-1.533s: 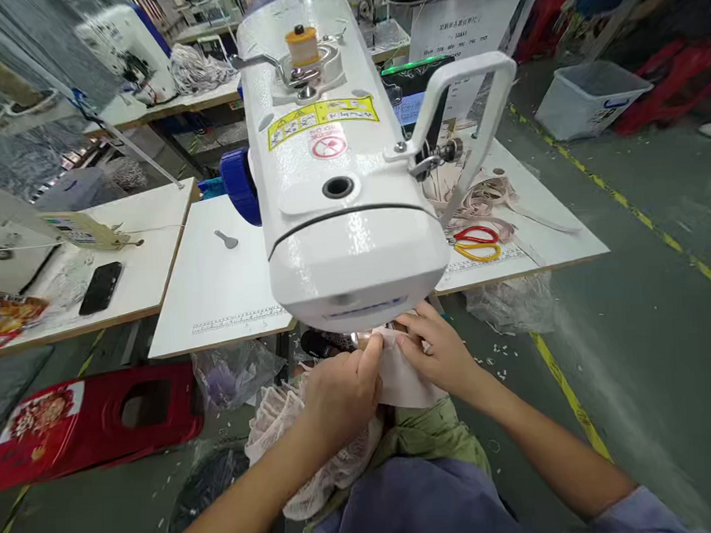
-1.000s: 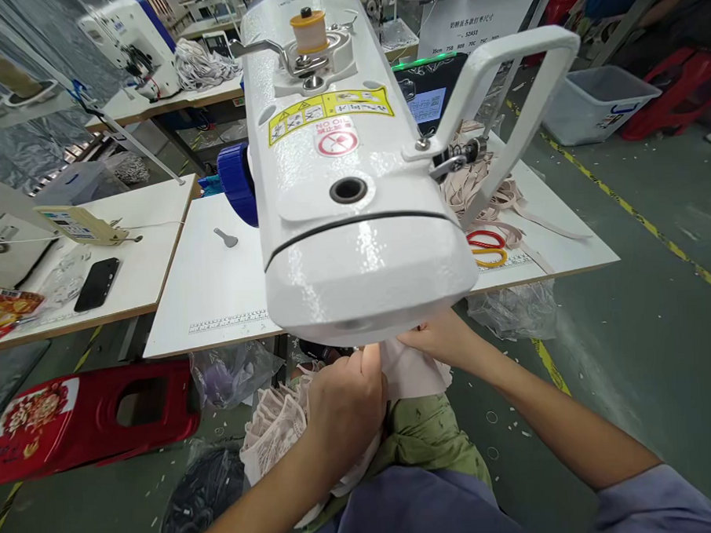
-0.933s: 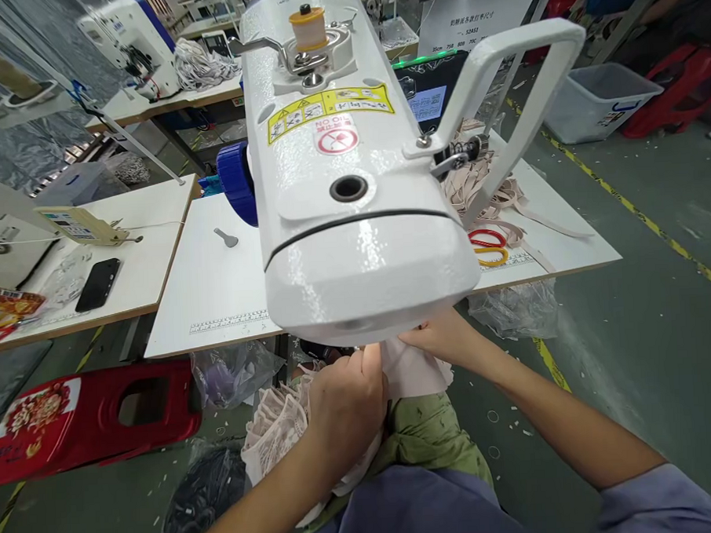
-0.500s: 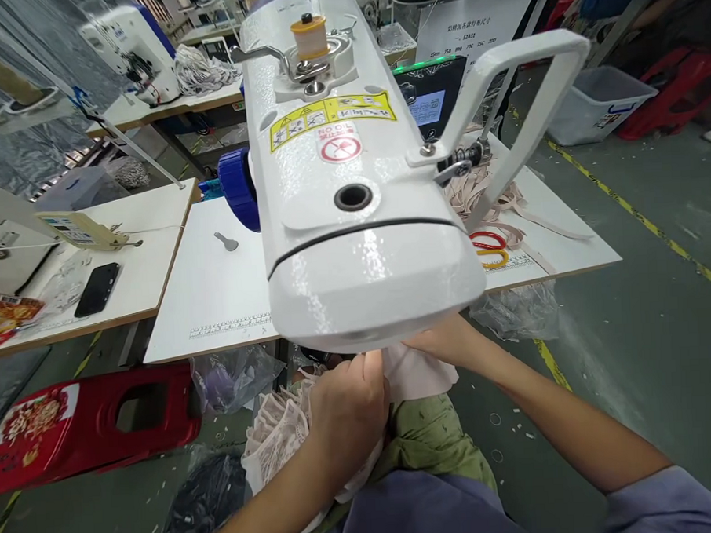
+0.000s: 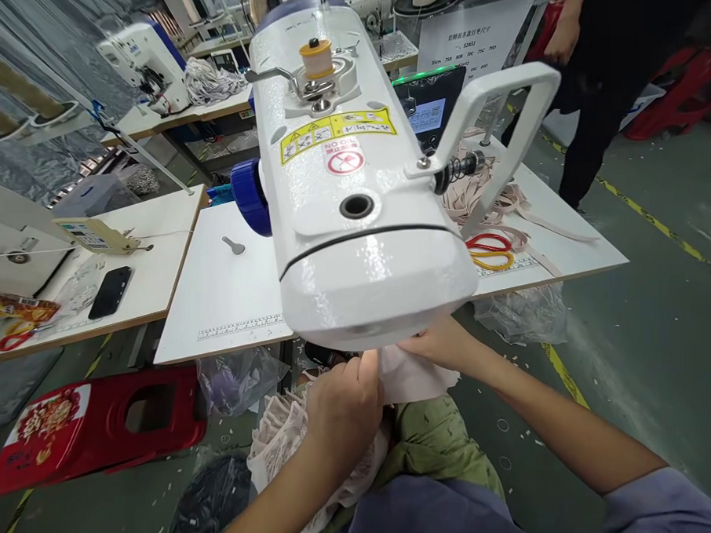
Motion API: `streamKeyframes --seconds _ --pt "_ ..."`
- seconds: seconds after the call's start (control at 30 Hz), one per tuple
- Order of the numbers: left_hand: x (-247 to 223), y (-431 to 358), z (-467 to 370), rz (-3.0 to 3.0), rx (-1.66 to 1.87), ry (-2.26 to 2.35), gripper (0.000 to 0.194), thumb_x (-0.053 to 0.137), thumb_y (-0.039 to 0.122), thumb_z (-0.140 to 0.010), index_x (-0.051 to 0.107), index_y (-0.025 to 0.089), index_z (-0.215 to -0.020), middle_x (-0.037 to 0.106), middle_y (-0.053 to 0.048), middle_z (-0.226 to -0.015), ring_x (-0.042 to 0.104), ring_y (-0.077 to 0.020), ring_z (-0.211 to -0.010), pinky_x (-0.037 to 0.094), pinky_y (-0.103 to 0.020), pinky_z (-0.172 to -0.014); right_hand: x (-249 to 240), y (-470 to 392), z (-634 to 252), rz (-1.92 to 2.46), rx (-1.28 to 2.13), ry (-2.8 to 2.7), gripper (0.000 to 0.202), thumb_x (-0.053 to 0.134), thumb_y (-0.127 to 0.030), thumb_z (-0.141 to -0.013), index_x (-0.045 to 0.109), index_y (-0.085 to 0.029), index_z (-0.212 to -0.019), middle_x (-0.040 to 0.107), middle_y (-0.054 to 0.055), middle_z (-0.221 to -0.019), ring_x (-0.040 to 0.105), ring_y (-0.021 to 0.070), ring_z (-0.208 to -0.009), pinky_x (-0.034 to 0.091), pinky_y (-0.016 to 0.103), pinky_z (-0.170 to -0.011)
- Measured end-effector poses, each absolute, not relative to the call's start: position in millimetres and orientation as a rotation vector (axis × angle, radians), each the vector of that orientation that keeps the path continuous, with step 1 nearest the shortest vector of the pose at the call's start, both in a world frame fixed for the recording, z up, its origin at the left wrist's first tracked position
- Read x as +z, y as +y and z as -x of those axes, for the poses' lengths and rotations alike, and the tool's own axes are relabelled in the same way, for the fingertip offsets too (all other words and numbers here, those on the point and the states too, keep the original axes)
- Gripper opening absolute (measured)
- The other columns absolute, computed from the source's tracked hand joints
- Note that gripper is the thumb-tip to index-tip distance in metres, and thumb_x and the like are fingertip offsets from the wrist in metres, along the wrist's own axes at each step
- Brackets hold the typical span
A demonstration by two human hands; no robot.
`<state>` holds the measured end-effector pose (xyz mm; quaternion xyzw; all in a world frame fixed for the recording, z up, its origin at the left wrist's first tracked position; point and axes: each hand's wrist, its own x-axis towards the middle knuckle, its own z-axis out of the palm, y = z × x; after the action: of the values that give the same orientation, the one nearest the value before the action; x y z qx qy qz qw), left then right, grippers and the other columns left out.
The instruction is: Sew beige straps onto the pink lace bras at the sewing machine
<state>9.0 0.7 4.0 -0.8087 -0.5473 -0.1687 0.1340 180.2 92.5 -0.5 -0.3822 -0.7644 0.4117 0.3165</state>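
Note:
A white sewing machine head [image 5: 373, 281] fills the middle of the head view and covers the place where my fingertips work. Below its front end, my left hand [image 5: 346, 400] is closed on the edge of a pale pink piece of fabric [image 5: 416, 374]. My right hand [image 5: 444, 345] holds the same fabric from the right, its fingers partly hidden behind the machine. The fabric hangs down between both hands over my lap. More pale lace garment pieces [image 5: 281, 450] lie bunched on my lap, left of my left wrist.
Red-and-yellow-handled scissors [image 5: 490, 253] and a heap of pink straps [image 5: 476, 194] lie on the white table [image 5: 215, 296], right of the machine. A red stool [image 5: 103, 423] stands at left, near a dark bin [image 5: 209, 505]. A person in dark clothes [image 5: 611, 59] is at the right.
A person in dark clothes has come into view at the upper right. The view has shifted slightly. Both my hands stay on the fabric below the machine, almost unmoved.

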Motion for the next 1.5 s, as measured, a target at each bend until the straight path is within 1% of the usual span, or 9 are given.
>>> streamKeyframes --seconds 0.17,0.37,0.6,0.7,0.87,1.0,1.23,1.4,1.5 --pt "3.6 1.0 -10.9 2.39 -0.489 -1.587 0.027 0.043 0.008 -0.085 0.058 0.015 -0.106 0.062 0.002 -0.057 0.058 -0.0159 -0.047 0.034 -0.029 -0.044 -3.7 93.7 -185.9 1.027 1.142 -1.956 0.031 0.055 -0.026 -0.077 0.074 -0.022 -0.101 0.067 0.007 -0.12 0.065 0.0238 -0.098 0.055 0.033 -0.077" --pt "0.3 0.1 -2.2 2.386 -0.546 -1.599 0.029 0.04 0.01 -0.088 0.059 0.013 -0.109 0.061 0.002 -0.056 0.058 -0.0173 -0.046 0.034 -0.03 -0.043 -5.4 91.7 -181.5 0.978 1.145 -1.96 0.025 0.054 -0.023 -0.079 0.074 -0.022 -0.094 0.07 0.005 -0.1 0.063 0.0235 -0.098 0.052 0.033 -0.081" --pt "-8.3 -6.7 6.1 2.4 -0.929 -1.906 0.024 0.038 0.022 -0.097 0.057 0.016 -0.112 0.072 -0.005 -0.082 0.068 -0.018 -0.068 0.046 -0.026 -0.056 -28.0 84.0 -190.5 1.12 1.095 -1.846 0.037 0.062 -0.036 -0.08 0.063 -0.019 -0.113 0.065 0.006 -0.103 0.054 0.0129 -0.065 0.046 0.027 -0.061" --pt "-5.1 -10.0 10.4 2.404 -1.126 -2.357 0.026 0.044 0.039 -0.095 0.06 0.018 -0.098 0.07 -0.006 -0.084 0.067 -0.0189 -0.071 0.048 -0.026 -0.056 -27.5 66.5 -195.1 1.219 1.026 -1.86 0.023 0.058 -0.04 -0.084 0.064 -0.018 -0.09 0.061 0.001 -0.076 0.049 0.0131 -0.061 0.04 0.025 -0.057" --pt "4.6 -17.3 10.9 3.0 -1.465 -2.592 0.032 0.05 0.045 -0.091 0.068 0.018 -0.095 0.073 -0.008 -0.096 0.067 -0.0226 -0.091 0.052 -0.033 -0.081 -7.8 8.4 -192.5 1.081 1.539 -1.756 0.033 0.054 -0.048 -0.089 0.058 -0.02 -0.072 0.05 -0.002 -0.062 0.043 0.0121 -0.056 0.033 0.024 -0.052" --pt "15.3 -33.2 20.0 2.774 -1.775 -2.734 0.034 0.05 0.046 -0.092 0.067 0.017 -0.088 0.068 -0.005 -0.08 0.062 -0.0183 -0.074 0.051 -0.028 -0.068 -0.5 -26.0 -169.1 0.945 1.967 -1.31 0.038 0.061 -0.058 -0.084 0.054 -0.021 -0.076 0.046 -0.002 -0.066 0.04 0.0113 -0.055 0.034 0.025 -0.05" --pt "32.5 -41.9 54.3 2.409 -1.166 -2.692 0.029 0.041 0.038 -0.095 0.06 0.019 -0.082 0.061 0.0 -0.07 0.054 -0.0156 -0.064 0.041 -0.026 -0.062 -28.2 -7.8 -107.9 0.724 2.119 -1.225 0.061 0.073 -0.065 -0.071 0.06 -0.022 -0.113 0.063 0.007 -0.109 0.061 0.0209 -0.1 0.05 0.034 -0.09" --pt "11.8 -36.3 59.3 2.654 -0.905 -2.689 0.028 0.041 0.034 -0.094 0.06 0.02 -0.078 0.063 -0.001 -0.072 0.057 -0.0168 -0.069 0.042 -0.027 -0.064 -55.4 3.0 -101.8 0.969 2.128 -0.768 0.051 0.08 -0.058 -0.063 0.063 -0.022 -0.095 0.06 -0.001 -0.077 0.059 0.0135 -0.068 0.053 0.027 -0.068" --pt "-13.4 -36.5 50.0 2.31 -1.074 -2.775 0.02 0.05 0.034 -0.089 0.061 0.019 -0.081 0.063 -0.004 -0.078 0.058 -0.0201 -0.078 0.044 -0.029 -0.068 -69.0 -1.5 -108.2 1.075 1.891 -0.825 0.044 0.08 -0.053 -0.064 0.06 -0.022 -0.088 0.063 0.0 -0.079 0.062 0.0159 -0.072 0.055 0.03 -0.073"
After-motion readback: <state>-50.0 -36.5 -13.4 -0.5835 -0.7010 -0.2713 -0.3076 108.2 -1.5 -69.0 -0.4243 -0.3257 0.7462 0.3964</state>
